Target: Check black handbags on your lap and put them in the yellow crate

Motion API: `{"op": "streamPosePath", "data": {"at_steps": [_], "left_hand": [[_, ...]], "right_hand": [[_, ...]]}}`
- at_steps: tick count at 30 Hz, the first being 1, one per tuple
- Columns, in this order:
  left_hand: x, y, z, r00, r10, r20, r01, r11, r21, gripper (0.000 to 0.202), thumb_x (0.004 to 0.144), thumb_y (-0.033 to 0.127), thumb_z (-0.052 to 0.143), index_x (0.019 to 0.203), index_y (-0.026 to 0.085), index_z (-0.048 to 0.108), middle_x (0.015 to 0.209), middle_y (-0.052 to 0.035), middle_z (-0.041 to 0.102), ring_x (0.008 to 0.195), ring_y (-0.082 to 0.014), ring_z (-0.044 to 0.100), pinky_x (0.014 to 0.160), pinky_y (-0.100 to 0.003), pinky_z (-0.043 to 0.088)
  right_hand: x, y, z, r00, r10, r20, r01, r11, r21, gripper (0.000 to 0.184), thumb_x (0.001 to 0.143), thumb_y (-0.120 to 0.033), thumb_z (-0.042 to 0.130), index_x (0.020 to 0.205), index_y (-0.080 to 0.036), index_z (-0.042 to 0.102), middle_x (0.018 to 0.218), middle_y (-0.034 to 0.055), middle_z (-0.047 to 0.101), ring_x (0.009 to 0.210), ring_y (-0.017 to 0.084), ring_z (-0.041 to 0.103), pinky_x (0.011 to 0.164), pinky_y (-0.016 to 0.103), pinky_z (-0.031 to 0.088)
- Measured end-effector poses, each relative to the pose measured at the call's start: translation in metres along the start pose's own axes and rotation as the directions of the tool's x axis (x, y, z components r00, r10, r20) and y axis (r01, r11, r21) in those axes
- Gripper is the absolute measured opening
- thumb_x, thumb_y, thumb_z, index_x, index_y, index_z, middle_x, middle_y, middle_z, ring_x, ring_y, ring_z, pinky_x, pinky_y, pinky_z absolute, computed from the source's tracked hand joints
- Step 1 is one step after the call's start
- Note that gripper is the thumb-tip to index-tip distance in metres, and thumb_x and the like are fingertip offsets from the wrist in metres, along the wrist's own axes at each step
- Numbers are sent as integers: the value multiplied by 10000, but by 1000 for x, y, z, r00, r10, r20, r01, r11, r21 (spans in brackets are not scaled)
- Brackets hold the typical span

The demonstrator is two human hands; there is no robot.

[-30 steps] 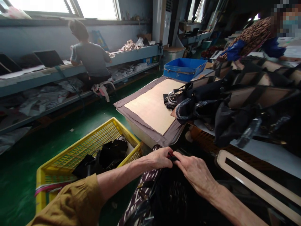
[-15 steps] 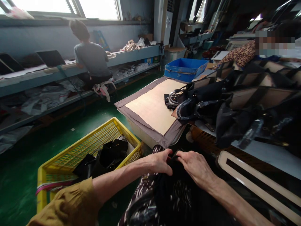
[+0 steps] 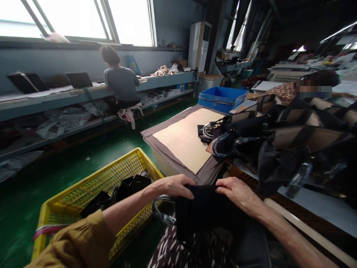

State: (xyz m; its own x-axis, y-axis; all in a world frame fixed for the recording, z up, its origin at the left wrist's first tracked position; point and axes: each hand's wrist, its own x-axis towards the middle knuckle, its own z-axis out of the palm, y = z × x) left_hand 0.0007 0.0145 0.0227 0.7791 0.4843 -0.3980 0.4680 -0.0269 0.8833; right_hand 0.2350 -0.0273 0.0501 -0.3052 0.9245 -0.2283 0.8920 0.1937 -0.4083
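Observation:
A black handbag (image 3: 203,208) lies over my lap, its top edge held up between my two hands. My left hand (image 3: 178,186) is closed on the left part of that edge, thumb on the near side. Further right along the same edge, my right hand (image 3: 237,191) pinches the fabric. A plastic-wrapped handle (image 3: 164,212) loops out on the bag's left side. Patterned cloth (image 3: 167,247) covers my legs beneath it. The lower part of the bag is too dark to make out.
To the left stands a yellow crate (image 3: 97,178) with black items inside. Ahead is a board-topped table (image 3: 181,137); black bags (image 3: 295,137) are heaped on the right. A blue bin (image 3: 221,98) sits behind. One person (image 3: 121,82) sits at the bench; another person (image 3: 281,93) is beyond the bags.
My hands have moved apart along the bag's edge, spreading the dark fabric flat between them. The wrapped handle now shows at the left. The view has tilted up a little.

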Motion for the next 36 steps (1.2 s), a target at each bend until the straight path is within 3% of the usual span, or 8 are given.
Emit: {"op": "streamPosePath", "data": {"at_steps": [4,8,13,20,27,31,33,36], "left_hand": [[-4,-21,13,991,-92,102,106,983,-148,386,612,414,691,912,177,638,714,21,585,598,-122,515,523,-199,405],[-4,-38,20,991,-99,86,113,978,-175,447,647,529,645,917,173,651,697,21,569,590,-111,488,532,-200,383],[-2,-37,16,997,-58,51,58,998,-10,443,732,575,539,774,147,642,611,35,478,554,-87,415,487,-184,309],[5,-40,14,986,-130,106,140,987,-85,421,706,551,567,866,170,644,676,33,536,590,-102,464,529,-190,346],[11,-30,28,996,-13,-91,28,987,161,207,763,313,495,691,146,594,541,50,394,497,-77,336,454,-205,242],[15,-19,38,969,-8,-248,72,966,250,151,725,224,501,622,150,584,495,43,372,493,-83,331,460,-215,225],[17,-18,38,963,-66,-261,115,978,176,171,708,261,534,591,147,585,475,44,352,477,-84,315,447,-221,214],[20,-23,35,961,-219,-166,208,975,-80,189,661,335,593,666,152,642,502,46,436,474,-87,365,441,-213,256]], "right_hand": [[0,-1,16,995,-28,99,25,999,32,181,745,-244,466,599,-210,566,602,-23,570,647,137,527,579,222,320],[1,-3,27,980,-66,188,54,996,72,182,733,-237,455,587,-202,558,585,-28,542,618,127,500,553,216,307],[4,-4,26,972,-76,224,52,993,109,190,747,-259,445,605,-200,557,606,-25,549,635,132,498,571,220,317],[6,-1,28,969,-71,236,44,992,116,192,749,-260,456,600,-202,562,586,-27,531,609,128,484,547,214,311],[6,2,32,976,-71,208,55,995,81,207,765,-271,459,603,-202,568,595,-28,533,608,125,484,554,219,302],[7,3,36,977,-81,198,74,996,39,226,781,-274,454,598,-203,567,577,-29,536,599,125,483,566,231,298],[7,4,37,981,-89,174,86,996,25,222,780,-284,462,601,-204,566,586,-27,538,626,132,490,584,234,298],[7,4,38,981,-93,168,88,996,32,229,777,-304,471,589,-201,549,568,-35,503,613,125,468,578,234,282]]}}
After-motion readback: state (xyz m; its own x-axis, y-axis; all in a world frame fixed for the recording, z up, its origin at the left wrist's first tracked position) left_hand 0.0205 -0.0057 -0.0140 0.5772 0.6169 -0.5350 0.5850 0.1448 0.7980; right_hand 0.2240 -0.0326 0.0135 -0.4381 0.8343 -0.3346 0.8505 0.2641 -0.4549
